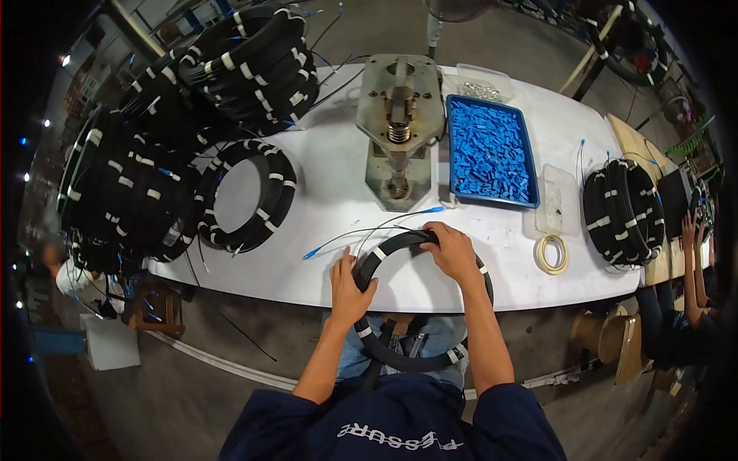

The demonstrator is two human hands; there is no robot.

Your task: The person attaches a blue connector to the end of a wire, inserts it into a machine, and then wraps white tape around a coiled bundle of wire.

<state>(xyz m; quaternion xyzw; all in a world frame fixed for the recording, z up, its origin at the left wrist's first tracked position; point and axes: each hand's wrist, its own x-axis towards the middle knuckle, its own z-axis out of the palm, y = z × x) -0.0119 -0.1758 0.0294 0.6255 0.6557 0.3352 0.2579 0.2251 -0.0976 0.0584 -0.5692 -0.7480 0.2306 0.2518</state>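
A black cable coil (392, 357) with white tape bands lies partly on the table's front edge and partly over my lap. My left hand (352, 288) grips its left side, thumb inside the ring. At the coil's upper right, my right hand (452, 250) is wrapped over the cable. Two thin cable ends stretch out above the coil; one blue connector (310, 254) points left, and another blue connector (434, 210) points right, just below the metal hand press (398, 131).
Stacked black coils (254, 73) crowd the left side, with a single coil (284, 184) beside them. A blue tray (536, 201) of small blue parts, a tape roll (552, 254) and another coil bundle (623, 213) are to the right. Another person's hands (692, 228) show at far right.
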